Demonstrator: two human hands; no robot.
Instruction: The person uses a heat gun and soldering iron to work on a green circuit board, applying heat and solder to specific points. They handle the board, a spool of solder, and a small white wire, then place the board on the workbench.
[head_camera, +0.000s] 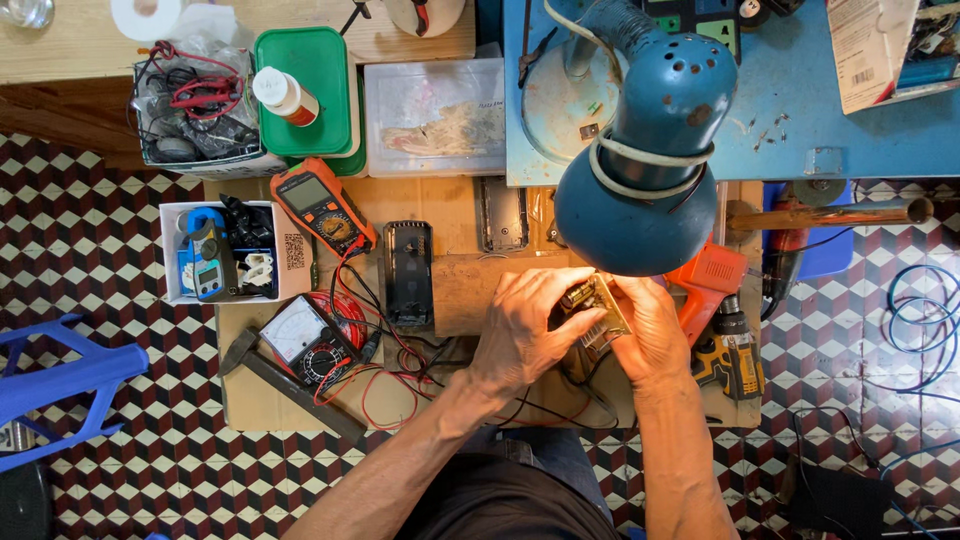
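A small circuit board (596, 310), yellowish with brassy blocky parts and a row of thin metal pins along its lower edge, sits between both hands, low over the cardboard-topped bench (250, 400) beneath the blue metal desk lamp (645, 190). The left hand (525, 325) curls closed around the board's left side; the right hand (650, 330) pinches its right edge with bent fingers. Dark wires trail down from the board. To the left lie an orange rubber-cased digital multimeter (322, 205), an analogue meter (300, 335) with tangled red leads, and a black ribbed battery pack (407, 272).
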